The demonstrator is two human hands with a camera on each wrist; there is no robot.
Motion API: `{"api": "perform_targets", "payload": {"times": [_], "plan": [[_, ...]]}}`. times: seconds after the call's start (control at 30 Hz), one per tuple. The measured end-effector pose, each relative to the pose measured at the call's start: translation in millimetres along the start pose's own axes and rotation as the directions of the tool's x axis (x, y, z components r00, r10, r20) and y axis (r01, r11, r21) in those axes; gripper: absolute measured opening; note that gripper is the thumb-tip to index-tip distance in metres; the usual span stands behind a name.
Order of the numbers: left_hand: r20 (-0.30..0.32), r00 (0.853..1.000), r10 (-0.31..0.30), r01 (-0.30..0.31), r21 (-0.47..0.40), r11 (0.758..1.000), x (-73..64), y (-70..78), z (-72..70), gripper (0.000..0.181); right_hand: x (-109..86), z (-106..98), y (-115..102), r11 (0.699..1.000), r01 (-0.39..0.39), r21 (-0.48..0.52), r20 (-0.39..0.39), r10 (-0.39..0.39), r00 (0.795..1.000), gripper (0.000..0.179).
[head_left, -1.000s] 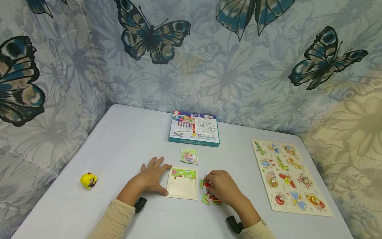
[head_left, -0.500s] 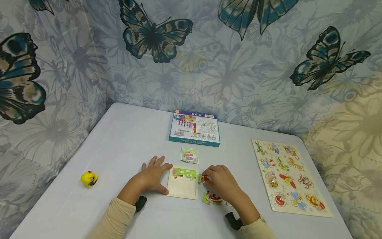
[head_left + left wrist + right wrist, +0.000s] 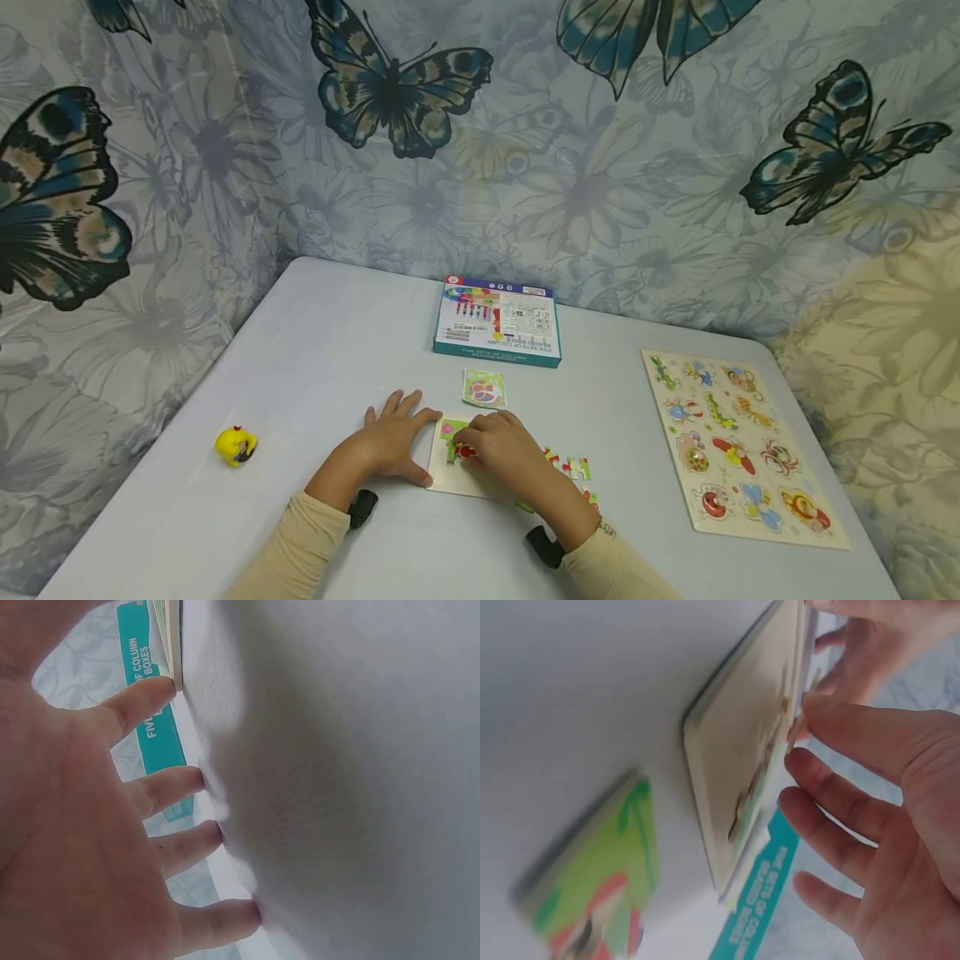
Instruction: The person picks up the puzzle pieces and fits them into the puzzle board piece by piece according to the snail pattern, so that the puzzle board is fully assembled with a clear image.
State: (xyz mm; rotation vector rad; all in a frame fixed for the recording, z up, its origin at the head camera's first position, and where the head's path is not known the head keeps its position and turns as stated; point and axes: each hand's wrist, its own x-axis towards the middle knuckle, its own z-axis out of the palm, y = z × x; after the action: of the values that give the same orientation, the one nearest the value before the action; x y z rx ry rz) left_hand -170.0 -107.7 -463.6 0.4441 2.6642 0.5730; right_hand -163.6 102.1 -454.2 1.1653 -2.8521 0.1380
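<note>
My left hand (image 3: 386,446) lies spread at the left side of a square wooden puzzle board (image 3: 450,482); its thumb and index finger touch the board's edge. In the left wrist view the other fingertips rest on the white table. Over the board, my right hand (image 3: 506,454) pinches a green-and-red puzzle piece (image 3: 466,451) between thumb and fingers. The right wrist view shows that piece (image 3: 793,735) edge-on, tilted above the board. A strip of fitted pieces runs along the board's far side, partly hidden by the right hand. Several loose puzzle pieces (image 3: 577,468) lie right of the board.
A small picture card (image 3: 484,388) lies behind the board, with a flat teal-edged box (image 3: 497,323) farther back. To the right is a large wooden insect peg puzzle (image 3: 738,446). A yellow toy (image 3: 236,446) sits at the left. A butterfly-patterned wall backs the table.
My right hand has picked up a green-and-red puzzle piece from beside the board and carried it left, over the board. The left hand keeps its place at the board's edge.
</note>
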Motion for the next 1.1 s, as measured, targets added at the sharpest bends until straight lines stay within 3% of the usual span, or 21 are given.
{"api": "perform_targets", "payload": {"times": [0.37,1.1], "plan": [[0.001,1.0,0.003,-0.003,0.004,1.0,-0.6,0.3,-0.2,0.09,8.1,8.1,-7.5,1.0,-0.027,-0.012,0.048,0.027,0.998,0.024],[0.0,1.0,0.001,-0.001,0.001,1.0,-0.9,0.4,1.0,0.091,7.4,16.3,-11.3,0.998,0.001,-0.058,-0.029,-0.003,1.0,0.02]]}}
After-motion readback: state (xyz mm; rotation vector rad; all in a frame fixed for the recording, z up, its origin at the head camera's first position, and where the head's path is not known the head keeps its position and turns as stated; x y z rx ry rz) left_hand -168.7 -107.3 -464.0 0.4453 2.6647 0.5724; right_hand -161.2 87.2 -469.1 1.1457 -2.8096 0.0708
